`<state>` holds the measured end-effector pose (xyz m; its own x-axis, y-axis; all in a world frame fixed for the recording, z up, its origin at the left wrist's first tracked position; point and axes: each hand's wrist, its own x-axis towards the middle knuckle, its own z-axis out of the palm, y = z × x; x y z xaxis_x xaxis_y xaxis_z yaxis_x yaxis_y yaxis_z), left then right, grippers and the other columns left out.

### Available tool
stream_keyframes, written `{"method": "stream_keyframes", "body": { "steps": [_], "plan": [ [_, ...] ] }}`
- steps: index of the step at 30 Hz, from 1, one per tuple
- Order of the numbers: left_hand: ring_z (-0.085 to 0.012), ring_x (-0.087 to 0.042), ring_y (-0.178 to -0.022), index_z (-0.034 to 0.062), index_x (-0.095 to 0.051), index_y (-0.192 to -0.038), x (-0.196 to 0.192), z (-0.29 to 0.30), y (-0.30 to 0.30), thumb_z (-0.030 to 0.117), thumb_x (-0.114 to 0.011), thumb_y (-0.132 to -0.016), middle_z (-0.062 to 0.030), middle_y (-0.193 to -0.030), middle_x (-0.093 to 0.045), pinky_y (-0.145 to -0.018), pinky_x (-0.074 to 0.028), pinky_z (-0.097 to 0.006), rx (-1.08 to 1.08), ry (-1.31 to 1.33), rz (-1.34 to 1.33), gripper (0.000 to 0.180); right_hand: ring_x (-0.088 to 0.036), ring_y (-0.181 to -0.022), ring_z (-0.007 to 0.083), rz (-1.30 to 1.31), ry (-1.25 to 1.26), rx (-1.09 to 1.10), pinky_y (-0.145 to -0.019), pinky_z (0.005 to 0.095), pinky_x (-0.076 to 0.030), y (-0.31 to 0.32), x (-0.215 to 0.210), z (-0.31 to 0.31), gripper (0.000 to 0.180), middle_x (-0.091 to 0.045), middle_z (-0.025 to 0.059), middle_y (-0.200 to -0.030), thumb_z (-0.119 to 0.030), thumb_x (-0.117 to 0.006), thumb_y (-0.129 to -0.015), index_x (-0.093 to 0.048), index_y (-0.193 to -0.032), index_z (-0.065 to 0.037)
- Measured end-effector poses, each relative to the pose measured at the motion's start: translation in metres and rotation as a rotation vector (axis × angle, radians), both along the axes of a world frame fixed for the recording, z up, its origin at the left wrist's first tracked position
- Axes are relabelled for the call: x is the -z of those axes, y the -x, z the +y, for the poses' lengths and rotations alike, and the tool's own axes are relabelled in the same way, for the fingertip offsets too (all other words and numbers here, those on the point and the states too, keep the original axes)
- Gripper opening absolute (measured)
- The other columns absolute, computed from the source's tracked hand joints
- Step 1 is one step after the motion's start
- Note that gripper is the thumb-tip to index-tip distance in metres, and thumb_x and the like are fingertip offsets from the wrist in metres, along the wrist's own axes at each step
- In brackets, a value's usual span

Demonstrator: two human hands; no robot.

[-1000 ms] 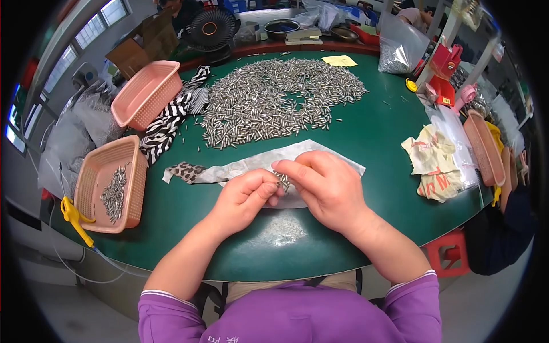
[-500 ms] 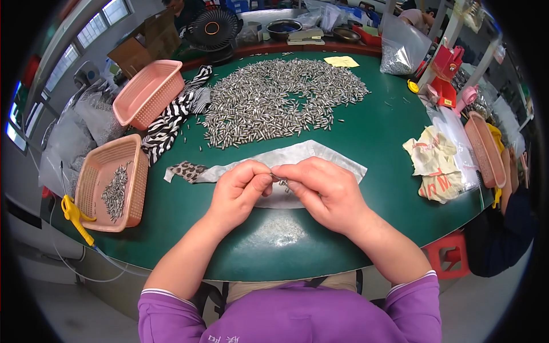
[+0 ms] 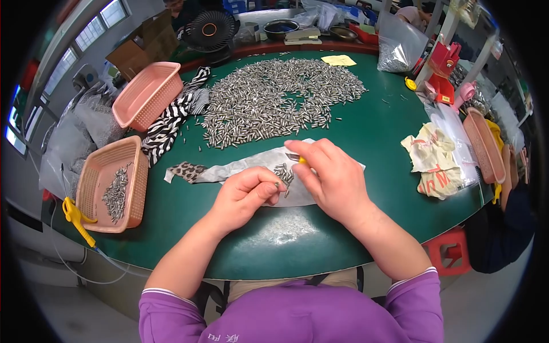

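My left hand (image 3: 249, 193) is closed in a pinch on a small metal part (image 3: 277, 184), only the tip of which shows at the fingertips. My right hand (image 3: 334, 176) grips a small yellow-handled knife (image 3: 303, 160), its short blade pointing left; the palm hides most of the handle. Between the hands, several silvery metal pins (image 3: 283, 171) lie in a little heap on a pale grey cloth (image 3: 257, 158). Beyond the cloth spreads a wide pile of similar pins (image 3: 269, 103) on the green tabletop (image 3: 377, 148).
Two pink baskets (image 3: 139, 197) stand at left, the nearer one holding pins, beside a yellow air gun (image 3: 77, 217). A zebra-striped cloth (image 3: 166, 128) lies behind. At right are a crumpled cream cloth (image 3: 432, 163) and a pink basket (image 3: 483, 146). A black fan (image 3: 211, 31) stands at the back.
My right hand has parted from my left, moving slightly up and right, and the yellow-handled knife now shows in it. The heap of pins between the hands is uncovered. My left hand stays pinched.
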<state>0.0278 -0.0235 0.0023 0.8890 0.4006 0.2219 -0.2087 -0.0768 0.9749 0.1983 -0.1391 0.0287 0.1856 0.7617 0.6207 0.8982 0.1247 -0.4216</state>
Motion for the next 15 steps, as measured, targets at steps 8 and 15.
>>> {"method": "stream_keyframes", "body": {
  "steps": [8,15],
  "plan": [
    [-0.0084,-0.057,-0.079,0.0039,-0.06,-0.098,0.009,0.009,0.001,0.006,-0.064,-0.092,-0.0008,-0.09,-0.062,-0.073,-0.048,-0.024,-0.078,0.065,-0.07,0.006,-0.063,-0.082,0.0296,0.02,0.109,0.009,-0.067,0.0393,-0.051,-0.012,0.014,0.001,0.02,-0.06,0.0065,-0.092,-0.005,-0.065,-0.076,-0.061,-0.096,-0.011],
    [-0.0084,-0.055,-0.073,0.0042,-0.057,-0.096,0.014,0.029,-0.002,0.011,-0.06,-0.096,-0.0013,-0.084,-0.06,-0.069,-0.046,-0.023,-0.352,-0.045,-0.153,0.008,-0.063,-0.083,0.031,0.002,0.238,-0.111,-0.071,0.0424,-0.051,-0.02,0.039,0.006,0.023,-0.057,0.008,-0.096,-0.005,-0.064,-0.075,-0.064,-0.098,-0.012]
  ]
}}
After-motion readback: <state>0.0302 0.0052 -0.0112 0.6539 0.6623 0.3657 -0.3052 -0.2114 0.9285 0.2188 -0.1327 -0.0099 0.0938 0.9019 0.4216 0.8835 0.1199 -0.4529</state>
